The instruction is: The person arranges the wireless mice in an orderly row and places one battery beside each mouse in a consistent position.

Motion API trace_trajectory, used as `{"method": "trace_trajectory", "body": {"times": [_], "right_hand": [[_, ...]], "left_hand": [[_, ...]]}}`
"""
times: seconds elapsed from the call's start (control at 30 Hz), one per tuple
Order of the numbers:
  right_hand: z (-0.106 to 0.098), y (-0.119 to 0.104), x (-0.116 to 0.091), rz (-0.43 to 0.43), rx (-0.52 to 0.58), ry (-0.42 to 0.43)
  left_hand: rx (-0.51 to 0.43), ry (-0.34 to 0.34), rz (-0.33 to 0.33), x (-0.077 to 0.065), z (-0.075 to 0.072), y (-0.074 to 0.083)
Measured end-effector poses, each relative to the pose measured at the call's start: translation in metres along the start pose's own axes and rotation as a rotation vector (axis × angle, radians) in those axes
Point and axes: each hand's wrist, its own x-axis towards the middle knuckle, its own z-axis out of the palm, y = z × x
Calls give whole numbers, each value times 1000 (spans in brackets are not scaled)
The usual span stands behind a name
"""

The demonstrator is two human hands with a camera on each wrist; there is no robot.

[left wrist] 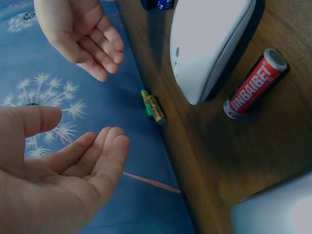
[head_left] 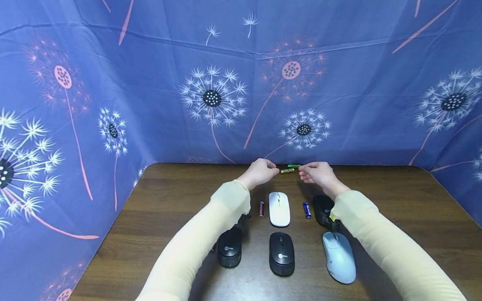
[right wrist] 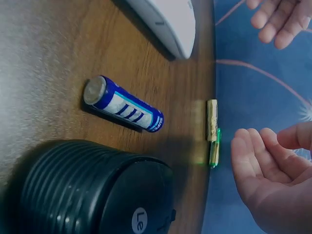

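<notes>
At the table's back edge lie a gold battery (head_left: 287, 171) and a green battery (head_left: 294, 166), side by side. My left hand (head_left: 260, 172) hovers just left of them, fingers loosely bent around nothing; the left wrist view shows a gap between thumb and fingers. On the other side my right hand (head_left: 319, 175) is near the green battery's end, and the right wrist view shows it apart from both, holding nothing. Nearer me are a red battery (left wrist: 256, 83), a white mouse (head_left: 279, 209) and a blue battery (right wrist: 124, 105).
Black mice stand on the wooden table (head_left: 177, 197): one (head_left: 229, 247) beside the left sleeve, one (head_left: 281, 253) in the middle, one (head_left: 323, 210) by the right sleeve. A pale blue mouse (head_left: 339, 257) sits at right. Patterned blue cloth (head_left: 145, 96) hangs behind.
</notes>
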Motion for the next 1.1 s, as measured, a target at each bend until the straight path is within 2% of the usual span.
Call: {"method": "trace_trajectory", "body": {"times": [0.1,0.23,0.43,0.63,0.73,0.93,1.1], "right_hand": [[1,4,7,12,7,16],[2,7,13,32,11,34],[-2,6,17,34,43,7],[-1,7,26,73,32,16],[1,8,29,89,20,7],[5,10,34,87,14,18],[9,13,39,107,17,37]], "left_hand": [[-3,24,-28,6,5,-3],[-38,24,-66,11,10,-4],[-86,23,-92,17,16,-4],[-176,64,-161,27,26,-10],[-216,64,-200,31,30,-13],[-191,59,-233,36,36,-14],[-280,45,-299,48,43,-15]]}}
